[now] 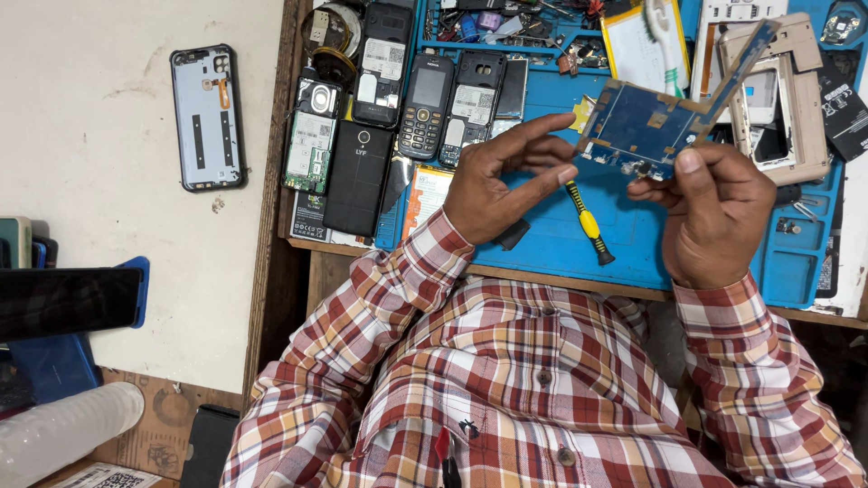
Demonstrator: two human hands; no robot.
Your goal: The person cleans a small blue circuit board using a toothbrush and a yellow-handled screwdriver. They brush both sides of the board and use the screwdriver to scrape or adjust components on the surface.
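Overhead, the blue circuit board [646,126] was held in the air above the blue work mat [542,235], its long arm reaching up and right toward the beige phone frame [787,99]. The right hand [714,212] pinched the board's lower edge between thumb and fingers, closed on it. The left hand [502,176] held nothing that could be seen; its fingers were stretched toward the board's left edge, the fingertips just at it, though whether they touched could not be told.

Judging by this, the board was best gripped by its edges alone, fingers kept off the components, and steadied from both sides so that the thin arm did not flex.

Below the board lay a screwdriver with a yellow and black handle [588,221], near the front edge of the mat. To the left stood a close row of opened keypad phones [425,104] and a black phone back [357,176], so there was little free room that way. The tray of small parts [506,27] crowded the far side. The clearest space was the bare mat just under the hands. Well apart on the pale counter [117,271] lay a grey back cover [208,117].
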